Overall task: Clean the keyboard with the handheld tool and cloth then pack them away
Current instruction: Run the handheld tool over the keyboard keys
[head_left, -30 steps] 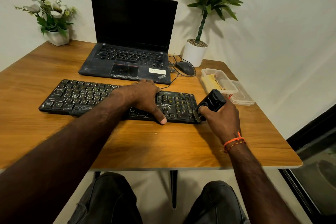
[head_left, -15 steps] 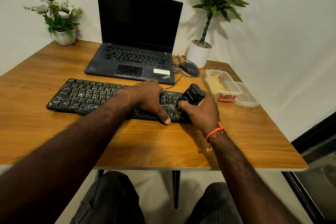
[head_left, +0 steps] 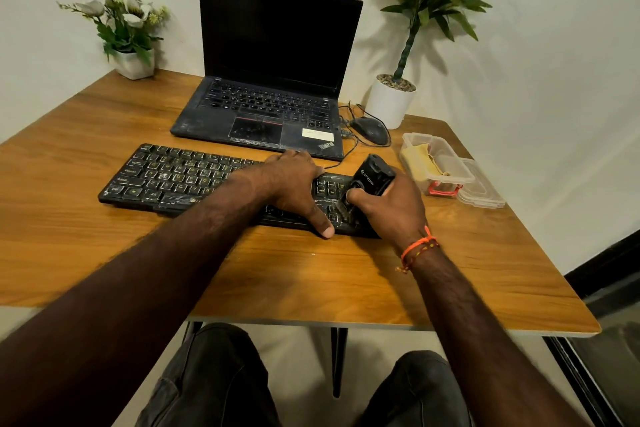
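Note:
A dusty black keyboard [head_left: 173, 178] lies across the wooden table [head_left: 311, 281]. My left hand [head_left: 296, 184] rests flat on its right half with fingers spread, thumb at the front edge. My right hand [head_left: 391, 210] grips a small black handheld tool [head_left: 372, 178], whose brush end touches the keys at the keyboard's right end. A yellow cloth [head_left: 424, 159] lies inside a clear plastic box [head_left: 450, 177] to the right of the keyboard.
An open black laptop [head_left: 270, 107] stands behind the keyboard, with a wired mouse [head_left: 370, 130] beside it. The box's lid [head_left: 485, 192] lies next to the box. A white potted plant [head_left: 391, 100] and a flower pot [head_left: 133, 62] stand at the back corners.
My right hand has carried the tool leftward from the keyboard's right edge onto the keys. My left hand has stayed pressed on the keyboard.

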